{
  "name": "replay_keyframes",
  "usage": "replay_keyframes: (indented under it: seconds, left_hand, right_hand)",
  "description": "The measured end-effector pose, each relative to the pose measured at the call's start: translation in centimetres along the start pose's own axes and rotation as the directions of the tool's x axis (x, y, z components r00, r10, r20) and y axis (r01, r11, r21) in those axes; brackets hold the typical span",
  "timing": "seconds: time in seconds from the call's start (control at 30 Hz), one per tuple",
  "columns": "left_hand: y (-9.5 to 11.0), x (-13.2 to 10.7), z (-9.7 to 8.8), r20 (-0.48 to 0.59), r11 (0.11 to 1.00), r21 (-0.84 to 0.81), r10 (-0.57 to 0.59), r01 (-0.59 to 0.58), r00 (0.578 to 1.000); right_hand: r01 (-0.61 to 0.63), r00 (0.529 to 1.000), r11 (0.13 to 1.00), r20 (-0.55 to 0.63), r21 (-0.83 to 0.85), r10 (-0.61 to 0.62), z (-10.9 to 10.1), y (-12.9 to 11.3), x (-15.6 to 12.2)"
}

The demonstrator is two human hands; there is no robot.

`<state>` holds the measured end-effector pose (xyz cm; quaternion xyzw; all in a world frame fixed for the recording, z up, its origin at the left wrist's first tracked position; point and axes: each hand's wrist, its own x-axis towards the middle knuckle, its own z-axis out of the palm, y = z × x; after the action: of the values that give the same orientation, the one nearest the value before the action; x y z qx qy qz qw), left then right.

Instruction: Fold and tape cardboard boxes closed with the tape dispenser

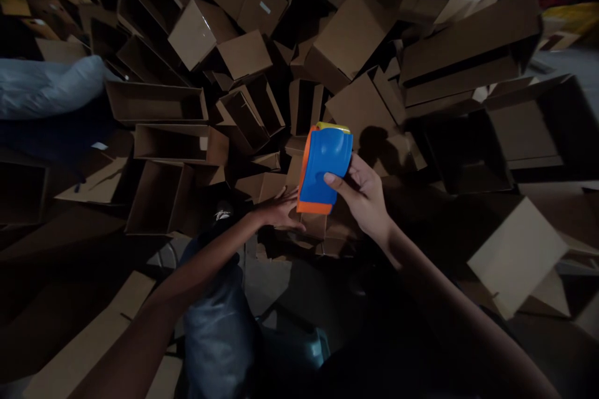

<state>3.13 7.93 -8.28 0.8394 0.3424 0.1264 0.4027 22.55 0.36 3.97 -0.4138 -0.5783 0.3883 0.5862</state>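
Observation:
Gripped between the thumb and fingers of my right hand (pixel 362 196) is a blue plastic piece (pixel 326 162) with an orange edge along its left side and bottom. A bit of yellow shows at its top. What kind of thing it is, I cannot make out. My left hand (pixel 281 210) reaches in from the lower left, fingers stretched out and apart, just beside the orange edge. Its fingertips lie partly behind the piece, so whether they touch it is unclear. Beneath both hands are small brown cardboard boxes (pixel 314 224).
Open cardboard boxes (pixel 163 103) are heaped all around, with a larger pile (pixel 350 28) ahead. A pale cardboard flap (pixel 518 257) juts up at the right. Below me are a teal plastic object (pixel 299 343) and a jeans-clad leg (pixel 218 336). Grey-blue fabric (pixel 51 87) lies at left.

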Motion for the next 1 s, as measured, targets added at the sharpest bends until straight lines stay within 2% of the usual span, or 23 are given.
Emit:
replay_keyframes:
  seconds: [0.1, 0.3, 0.47, 0.7, 0.83, 1.0]
  left_hand:
    - [-0.3, 0.3, 0.0, 0.113, 0.987, 0.146, 0.055, -0.071, 0.992]
    - [-0.4, 0.4, -0.1, 0.235, 0.943, 0.319, 0.019, -0.095, 0.972]
    - [0.4, 0.1, -0.4, 0.297, 0.904, 0.413, -0.02, -0.109, 0.955]
    - [-0.3, 0.5, -0.4, 0.284, 0.891, 0.429, 0.022, -0.147, 0.958]
    - [-1.2, 0.5, -0.7, 0.278, 0.906, 0.386, 0.067, -0.175, 0.958]
    - [-1.3, 0.6, -1.2, 0.304, 0.921, 0.351, 0.06, -0.171, 0.951]
  right_hand:
    - [-0.007, 1.0, 0.999, 0.02, 0.05, 0.006, -0.9, 1.6, 1.8]
    - [-0.061, 0.998, 0.989, 0.026, 0.135, 0.058, -2.3, 4.6, 4.7]
    - [-0.095, 0.995, 0.982, 0.033, 0.166, 0.09, -2.5, 5.5, 5.6]
    - [-0.159, 0.987, 0.966, 0.044, 0.202, 0.153, -2.9, 6.8, 6.8]
    - [-0.192, 0.981, 0.959, 0.023, 0.208, 0.192, -3.3, 8.5, 7.6]
    - [-0.219, 0.975, 0.956, -0.007, 0.194, 0.224, -3.5, 10.5, 8.2]
